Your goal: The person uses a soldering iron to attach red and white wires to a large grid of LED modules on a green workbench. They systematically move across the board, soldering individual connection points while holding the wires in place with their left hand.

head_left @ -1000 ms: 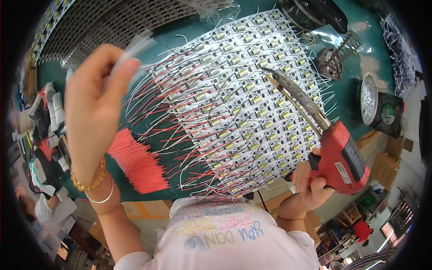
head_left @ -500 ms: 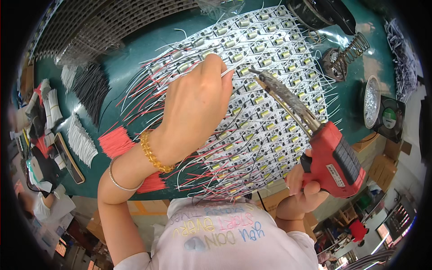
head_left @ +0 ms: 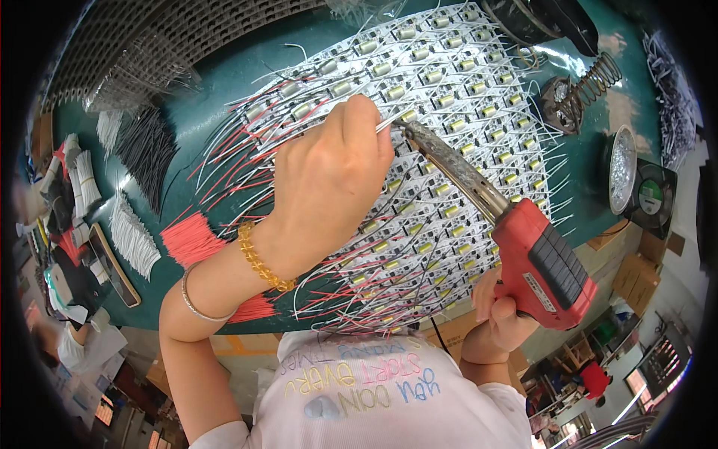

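Note:
My left hand is closed in a pinch on a white wire above a sheet of small circuit boards. Each board carries a yellowish cylindrical part, and many have thin wires attached. Wrapped round the handle of a red soldering gun is my right hand. The gun's metal barrel slants up to the left, and its dark tip sits right beside the wire's end, over the boards. Whether tip and wire touch is too small to tell.
Left of the boards lie bundles of red wires, black wires and white wires, plus a phone. At right stand a coil-spring iron holder, a round metal dish and a black fan. Grey perforated panels are stacked far left.
The soldering gun has moved left, bringing its tip close to the end of the white wire. My left hand has shifted slightly right, still pinching the wire.

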Available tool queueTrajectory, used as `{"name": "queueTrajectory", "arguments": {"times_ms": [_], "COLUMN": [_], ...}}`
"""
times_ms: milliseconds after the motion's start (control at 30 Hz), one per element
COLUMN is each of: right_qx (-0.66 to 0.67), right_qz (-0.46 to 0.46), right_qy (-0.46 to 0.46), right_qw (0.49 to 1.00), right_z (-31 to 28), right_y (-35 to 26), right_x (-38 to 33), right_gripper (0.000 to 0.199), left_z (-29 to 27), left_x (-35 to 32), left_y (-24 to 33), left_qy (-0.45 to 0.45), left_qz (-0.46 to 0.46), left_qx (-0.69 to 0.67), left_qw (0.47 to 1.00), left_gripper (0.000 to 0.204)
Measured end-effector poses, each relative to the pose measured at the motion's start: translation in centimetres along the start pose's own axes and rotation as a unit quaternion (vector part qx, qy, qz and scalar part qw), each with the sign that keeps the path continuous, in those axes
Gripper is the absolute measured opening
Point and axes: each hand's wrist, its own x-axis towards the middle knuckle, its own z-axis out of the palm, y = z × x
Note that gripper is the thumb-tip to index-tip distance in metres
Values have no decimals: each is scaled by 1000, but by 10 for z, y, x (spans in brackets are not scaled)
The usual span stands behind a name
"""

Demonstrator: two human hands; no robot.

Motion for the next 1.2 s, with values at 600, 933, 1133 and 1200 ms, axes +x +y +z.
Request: {"name": "queueTrajectory", "arguments": {"times_ms": [600,933,1133,1200], "right_qx": [23,154,102,74], "right_qz": [-147,-91,-75,-64], "right_qy": [11,67,44,33], "right_qw": [989,982,991,995], "right_z": [-9,-2,0,-1], "right_y": [4,1,2,4], "right_x": [-3,-23,-21,-22], "right_gripper": [80,79,66,61], "left_z": [-7,-9,1,3], "left_x": [1,-12,-14,-14], "left_y": [-3,17,14,13], "left_qy": [-3,-4,6,14], "left_qz": [7,-26,-25,-20], "left_qx": [-21,-55,-36,-43], "left_qw": [1000,998,999,999], "left_gripper": [16,12,12,12]}}
